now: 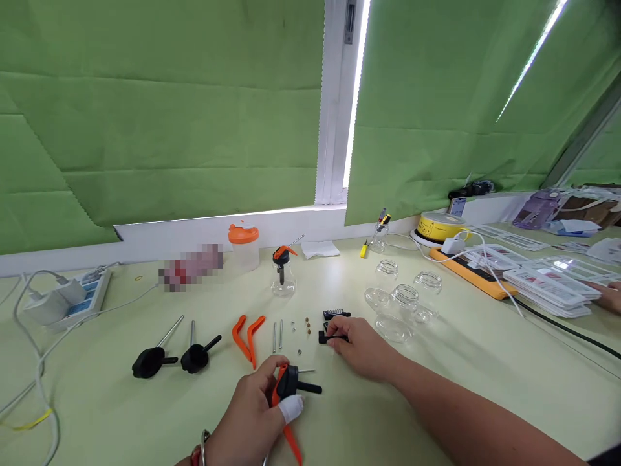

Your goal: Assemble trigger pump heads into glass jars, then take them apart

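Note:
My left hand [262, 408], its thumb wrapped in white, holds a black cap assembly [290, 382] with an orange lever and a thin metal rod. Beyond it and to the right, my right hand [361, 348] pinches a small black part [324, 337] at the table surface. Just behind that part lies a black piece with a spring [336, 314]. Two orange levers [251, 340], two metal pins [277, 336], brass bits [308, 325] and small nuts [293, 327] lie between the hands and the left side. Two black caps with rods [196, 356] rest farther left.
A glass bottle with an orange-and-black top [283, 278] stands behind the parts. Several clear glass jars [405, 304] are at right, near an orange power strip [475, 272]. White cables and a socket block [82, 298] lie left. Another person's hand [606, 296] shows at far right.

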Available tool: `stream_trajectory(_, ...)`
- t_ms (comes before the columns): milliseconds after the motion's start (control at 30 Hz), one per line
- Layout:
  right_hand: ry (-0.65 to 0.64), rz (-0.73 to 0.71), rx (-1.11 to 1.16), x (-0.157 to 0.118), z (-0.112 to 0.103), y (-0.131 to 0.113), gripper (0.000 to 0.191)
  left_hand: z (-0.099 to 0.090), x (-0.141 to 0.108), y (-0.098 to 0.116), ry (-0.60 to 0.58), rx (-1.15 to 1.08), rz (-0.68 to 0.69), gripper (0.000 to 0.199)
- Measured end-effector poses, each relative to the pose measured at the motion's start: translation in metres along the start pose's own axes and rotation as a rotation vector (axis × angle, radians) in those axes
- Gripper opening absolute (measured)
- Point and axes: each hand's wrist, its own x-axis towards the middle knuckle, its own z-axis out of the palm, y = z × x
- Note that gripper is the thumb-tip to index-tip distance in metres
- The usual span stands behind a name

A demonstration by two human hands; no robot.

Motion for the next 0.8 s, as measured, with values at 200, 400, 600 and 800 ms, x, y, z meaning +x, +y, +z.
stream_trajectory(200, -0.007, -0.019, -0.070, 0.002, -0.004, -0.001, 0.011, -0.002, -0.004, 0.005, 0.017, 0.276, 0.110, 0.032)
stream_trajectory(400, 0.024, -0.003, -0.109, 0.000, -0.014, -0.005, 0.014, -0.003, -0.004, 0.008, 0.035, 0.340, 0.126, 0.027)
stream_trajectory(600, 0.055, 0.045, -0.173, -0.002, -0.027, -0.009, 0.015, -0.003, -0.003, 0.007, 0.034, 0.306, 0.101, 0.029)
stream_trajectory(800, 0.048, 0.102, -0.244, -0.006, -0.039, -0.014, 0.015, -0.003, -0.002, 0.004, 0.039, 0.297, 0.080, 0.037)
